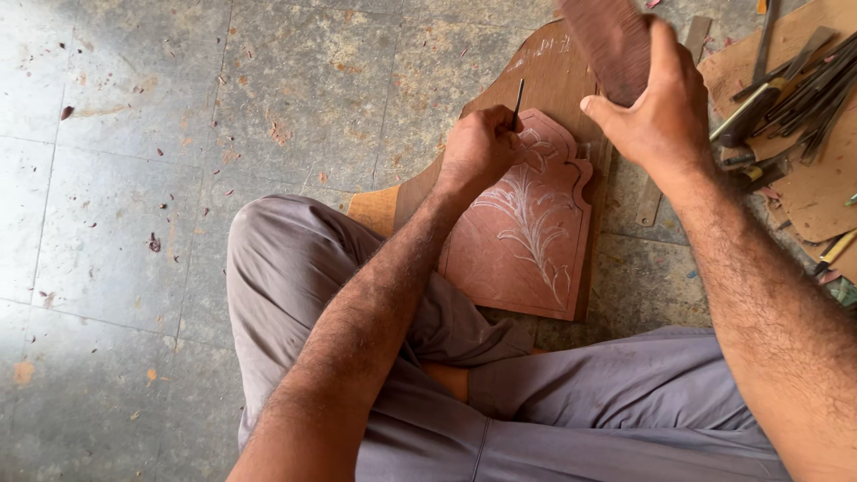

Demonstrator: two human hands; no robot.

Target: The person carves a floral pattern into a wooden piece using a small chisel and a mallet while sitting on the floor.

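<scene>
A person seated cross-legged on a stone-tiled floor [134, 178] closes the left hand [479, 147] in a fist around a thin dark metal chisel [518, 103], its tip pressed onto a reddish-brown wooden panel with a scalloped top and a pale carved leaf design [522, 241] that lies just beneath that hand, on a larger brown board [544, 76]. The right hand [656, 112], raised above and to the right of the chisel, grips a dark reddish wooden mallet block [611, 40] with fingers wrapped tight. Beyond the right hand, a cluster of metal carving tools [794, 94] rests on cardboard [817, 192].
</scene>
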